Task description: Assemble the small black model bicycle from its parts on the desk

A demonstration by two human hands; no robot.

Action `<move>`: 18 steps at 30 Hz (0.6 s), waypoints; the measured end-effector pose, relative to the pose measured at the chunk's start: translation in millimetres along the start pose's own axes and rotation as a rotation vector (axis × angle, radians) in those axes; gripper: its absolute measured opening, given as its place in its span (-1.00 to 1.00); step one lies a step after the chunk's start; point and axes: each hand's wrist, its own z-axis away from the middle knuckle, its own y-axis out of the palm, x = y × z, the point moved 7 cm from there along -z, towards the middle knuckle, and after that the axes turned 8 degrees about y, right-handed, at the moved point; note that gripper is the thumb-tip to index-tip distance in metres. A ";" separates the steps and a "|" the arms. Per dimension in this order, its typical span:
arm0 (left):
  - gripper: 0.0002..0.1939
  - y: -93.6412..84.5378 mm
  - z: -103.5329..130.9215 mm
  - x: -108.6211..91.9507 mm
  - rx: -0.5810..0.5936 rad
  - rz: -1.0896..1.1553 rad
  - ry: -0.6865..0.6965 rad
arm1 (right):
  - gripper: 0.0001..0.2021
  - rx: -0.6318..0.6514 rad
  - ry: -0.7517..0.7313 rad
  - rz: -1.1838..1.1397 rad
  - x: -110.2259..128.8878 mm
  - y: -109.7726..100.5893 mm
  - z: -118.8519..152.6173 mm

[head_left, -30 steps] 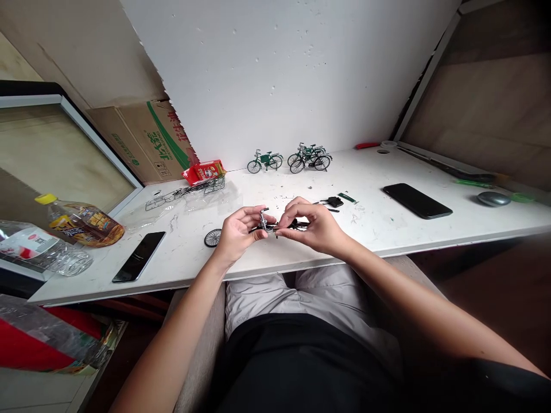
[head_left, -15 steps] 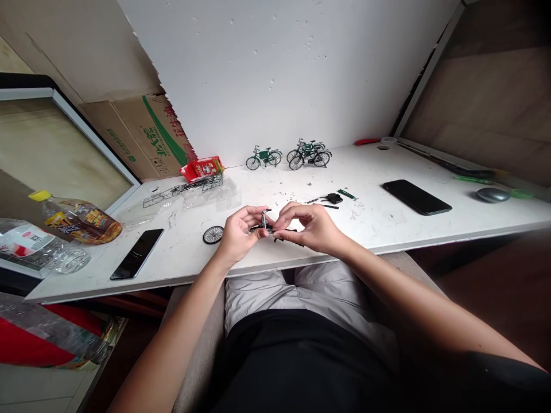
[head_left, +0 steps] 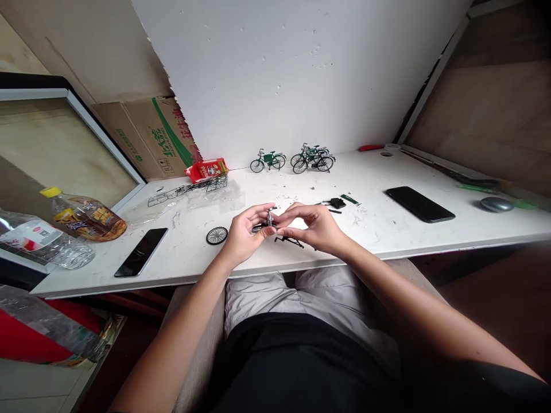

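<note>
Between both hands is a small silver-and-black model bicycle handlebar part (head_left: 270, 217), held above the front of the white table. My left hand (head_left: 248, 232) is closed around it from the left, thumb and fingers pinching. From the right, the thumb and index finger of my right hand (head_left: 312, 226) pinch at the same part; the exact contact is hidden by the fingertips. A black model bicycle frame piece (head_left: 293, 242) lies on the table below my right hand. Left of my left hand lies a loose black spoked wheel (head_left: 217, 235).
Model bicycles (head_left: 313, 159) stand by the back wall, with a green one (head_left: 267, 160) to their left. Small black parts (head_left: 337, 203) and a green strip (head_left: 350, 198) lie behind my right hand. Phones (head_left: 419, 204), a mouse (head_left: 496, 204), bottles (head_left: 90, 218) and a red packet (head_left: 207, 170) are around.
The view has shifted slightly, so the table's things appear a little further right. Both hands keep their pinch on the handlebar part, and more of the black frame piece shows beneath.
</note>
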 end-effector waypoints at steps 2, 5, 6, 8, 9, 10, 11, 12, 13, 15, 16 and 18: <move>-0.20 1.2 0.6 1.1 -0.002 0.019 -0.037 | -0.72 -0.020 0.001 0.027 3.5 -8.2 -2.4; -0.30 1.4 2.8 7.5 -0.059 0.014 -0.076 | -0.69 -0.025 0.018 0.056 5.6 -15.3 -3.2; -0.34 1.4 3.4 10.5 -0.084 0.011 -0.084 | -0.68 -0.024 0.029 0.070 5.1 -15.4 -3.1; -0.35 1.4 4.1 16.6 -0.122 0.013 -0.099 | -0.68 -0.039 0.035 0.118 5.4 -14.3 -3.1; -0.34 0.8 4.2 19.0 -0.138 0.015 -0.106 | -0.69 -0.057 0.031 0.149 7.0 -14.9 -3.7; -0.32 -0.3 4.3 20.8 -0.153 0.017 -0.112 | -0.69 -0.076 0.029 0.182 9.4 -17.0 -5.0; -0.32 -2.2 4.5 21.7 -0.169 0.017 -0.115 | -0.69 -0.099 0.030 0.214 12.8 -22.2 -6.8; -0.31 -4.3 4.7 22.1 -0.181 0.017 -0.122 | -0.68 -0.127 0.038 0.243 16.6 -31.5 -9.0; -0.31 -6.7 5.0 22.1 -0.190 0.012 -0.131 | -0.67 -0.154 0.063 0.275 19.6 -45.1 -11.0; -0.31 -11.9 5.4 21.2 -0.210 0.007 -0.147 | -0.60 -0.252 0.120 0.365 23.6 -88.8 -11.1; -0.30 -13.9 5.4 20.6 -0.215 0.009 -0.151 | -0.56 -0.289 0.168 0.435 21.7 -115.8 -8.2; -0.28 -16.7 4.7 20.2 -0.222 0.012 -0.159 | -0.51 -0.368 0.331 0.608 6.0 -178.3 6.2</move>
